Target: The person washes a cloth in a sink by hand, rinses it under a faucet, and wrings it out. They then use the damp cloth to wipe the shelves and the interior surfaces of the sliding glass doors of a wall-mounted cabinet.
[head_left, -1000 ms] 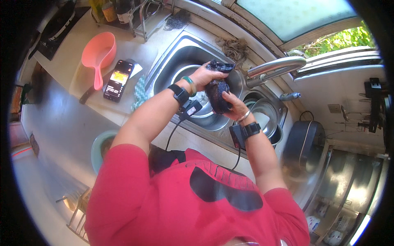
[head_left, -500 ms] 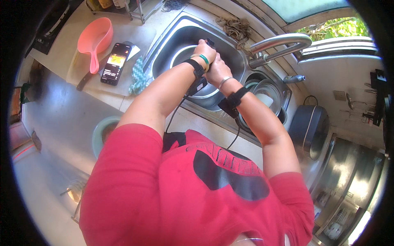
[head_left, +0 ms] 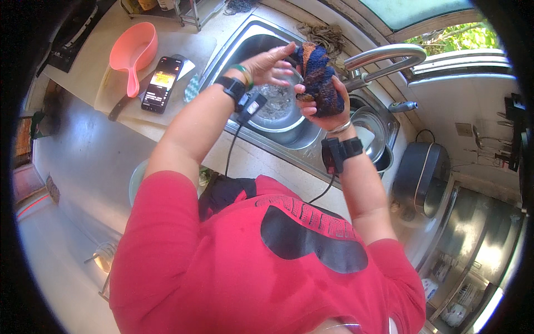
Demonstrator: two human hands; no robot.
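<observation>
Right hand (head_left: 340, 109): fingers curled around a lumpy, rough-textured bundle (head_left: 321, 80) (mottled blue-black and rust-orange, material unclear), held above the smooth steel sink (head_left: 305, 139). Left hand (head_left: 268, 65): open, fingers extended beside the bundle, contact unclear. Below: round metal bowl (head_left: 285, 127) containing clear, rippled water.

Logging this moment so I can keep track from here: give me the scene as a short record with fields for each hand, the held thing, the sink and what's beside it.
Left hand: fingers spread, next to the dark lump; contact unclear
Right hand: gripping the dark lump
Held thing: bluish-black and brown, rough-surfaced
Sink: round metal basin inside, with water
Right of sink: curved faucet
Left of sink: pink dipper, phone with screen lit, knife handle
</observation>
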